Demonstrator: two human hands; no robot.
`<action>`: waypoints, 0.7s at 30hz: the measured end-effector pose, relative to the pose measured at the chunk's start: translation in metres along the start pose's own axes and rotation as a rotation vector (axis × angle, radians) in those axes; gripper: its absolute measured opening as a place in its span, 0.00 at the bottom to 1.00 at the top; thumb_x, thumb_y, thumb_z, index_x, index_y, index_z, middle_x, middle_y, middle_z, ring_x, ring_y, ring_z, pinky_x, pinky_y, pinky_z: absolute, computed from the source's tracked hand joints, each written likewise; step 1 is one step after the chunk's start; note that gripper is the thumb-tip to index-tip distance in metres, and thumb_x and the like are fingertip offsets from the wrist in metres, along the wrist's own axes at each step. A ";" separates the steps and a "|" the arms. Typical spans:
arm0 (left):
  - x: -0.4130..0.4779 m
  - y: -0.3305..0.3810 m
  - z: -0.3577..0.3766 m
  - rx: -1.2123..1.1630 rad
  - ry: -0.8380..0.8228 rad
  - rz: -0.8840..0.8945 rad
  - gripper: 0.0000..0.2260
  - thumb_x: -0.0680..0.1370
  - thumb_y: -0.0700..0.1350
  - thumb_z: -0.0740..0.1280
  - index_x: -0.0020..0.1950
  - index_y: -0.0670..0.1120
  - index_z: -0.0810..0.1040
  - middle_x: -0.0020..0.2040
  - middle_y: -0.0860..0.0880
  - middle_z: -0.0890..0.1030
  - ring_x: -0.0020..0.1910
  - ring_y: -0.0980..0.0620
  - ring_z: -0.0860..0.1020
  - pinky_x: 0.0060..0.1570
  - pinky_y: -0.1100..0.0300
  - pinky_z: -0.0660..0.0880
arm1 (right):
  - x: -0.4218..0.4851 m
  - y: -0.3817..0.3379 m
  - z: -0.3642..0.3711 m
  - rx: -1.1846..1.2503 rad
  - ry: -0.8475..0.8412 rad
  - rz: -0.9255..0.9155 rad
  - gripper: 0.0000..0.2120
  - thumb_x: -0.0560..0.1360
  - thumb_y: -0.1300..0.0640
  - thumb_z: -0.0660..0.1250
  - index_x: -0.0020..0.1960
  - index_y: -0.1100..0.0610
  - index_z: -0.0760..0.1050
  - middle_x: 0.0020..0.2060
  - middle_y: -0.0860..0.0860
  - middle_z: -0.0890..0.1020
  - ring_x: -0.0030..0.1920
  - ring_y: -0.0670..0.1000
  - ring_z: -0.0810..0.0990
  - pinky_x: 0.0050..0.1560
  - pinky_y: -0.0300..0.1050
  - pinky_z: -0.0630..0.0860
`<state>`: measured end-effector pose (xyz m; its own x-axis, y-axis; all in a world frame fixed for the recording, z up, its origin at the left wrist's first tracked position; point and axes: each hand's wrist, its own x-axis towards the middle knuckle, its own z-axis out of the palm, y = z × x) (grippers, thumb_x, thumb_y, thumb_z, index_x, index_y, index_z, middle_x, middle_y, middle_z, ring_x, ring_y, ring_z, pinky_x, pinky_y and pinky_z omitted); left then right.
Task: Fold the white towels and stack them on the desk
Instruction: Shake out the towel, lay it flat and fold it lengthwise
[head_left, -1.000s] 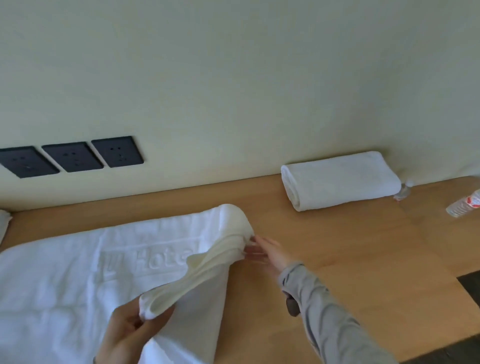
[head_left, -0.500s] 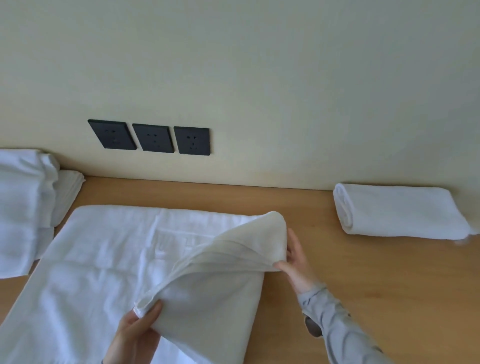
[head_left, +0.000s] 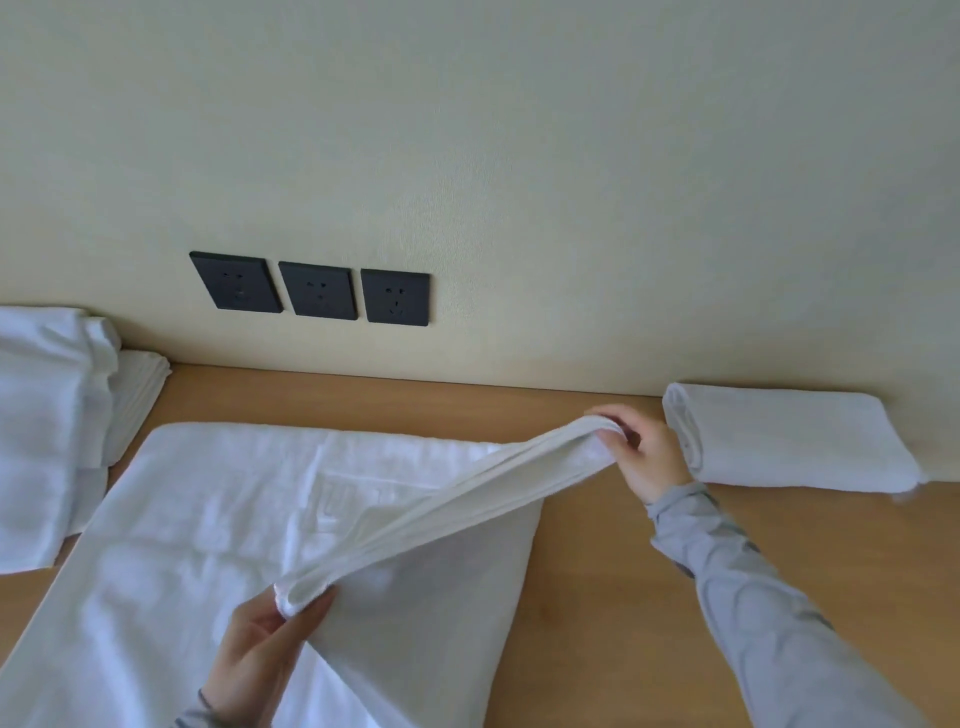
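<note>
A large white towel (head_left: 197, 519) lies spread over the wooden desk (head_left: 613, 587), its right edge lifted off the surface. My left hand (head_left: 260, 654) pinches the near corner of that lifted edge. My right hand (head_left: 644, 457) grips the far corner, raised above the desk, so the edge stretches taut between both hands. A folded white towel (head_left: 789, 441) lies against the wall at the right, just beyond my right hand. More white towels (head_left: 47, 426) are piled at the left edge.
Three black wall sockets (head_left: 311, 288) sit on the pale wall above the desk's back edge. Bare wood shows to the right of the spread towel and along the wall behind it.
My right hand has gone up and to the right with the far corner. The lifted edge, slack before, is now pulled taut. The view has shifted, so the folded towel sits further right.
</note>
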<state>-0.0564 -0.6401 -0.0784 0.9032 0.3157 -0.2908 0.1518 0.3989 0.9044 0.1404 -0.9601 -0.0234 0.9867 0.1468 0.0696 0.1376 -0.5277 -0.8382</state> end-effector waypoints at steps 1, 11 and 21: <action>0.003 0.006 -0.002 0.110 0.003 0.055 0.14 0.71 0.25 0.63 0.49 0.37 0.83 0.46 0.44 0.85 0.49 0.52 0.82 0.50 0.63 0.78 | 0.008 -0.007 -0.009 0.006 -0.020 -0.019 0.13 0.75 0.71 0.61 0.49 0.54 0.72 0.52 0.56 0.80 0.55 0.55 0.79 0.54 0.35 0.72; 0.027 0.092 -0.001 0.449 -0.004 0.405 0.19 0.68 0.26 0.67 0.41 0.51 0.83 0.39 0.61 0.84 0.43 0.68 0.80 0.44 0.75 0.75 | 0.045 -0.066 -0.035 -0.192 -0.144 -0.313 0.20 0.70 0.80 0.56 0.35 0.63 0.81 0.58 0.51 0.75 0.58 0.47 0.74 0.56 0.36 0.70; 0.032 0.130 0.003 0.574 -0.108 0.526 0.27 0.69 0.27 0.68 0.37 0.62 0.84 0.40 0.61 0.84 0.44 0.66 0.81 0.44 0.74 0.75 | 0.053 -0.054 -0.040 -0.722 -0.209 -0.574 0.15 0.64 0.65 0.77 0.50 0.63 0.80 0.52 0.58 0.80 0.48 0.58 0.80 0.51 0.51 0.78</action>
<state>-0.0062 -0.5809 0.0306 0.9434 0.2425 0.2261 -0.1499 -0.2960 0.9433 0.1884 -0.9578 0.0470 0.7255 0.6550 0.2111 0.6869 -0.7082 -0.1634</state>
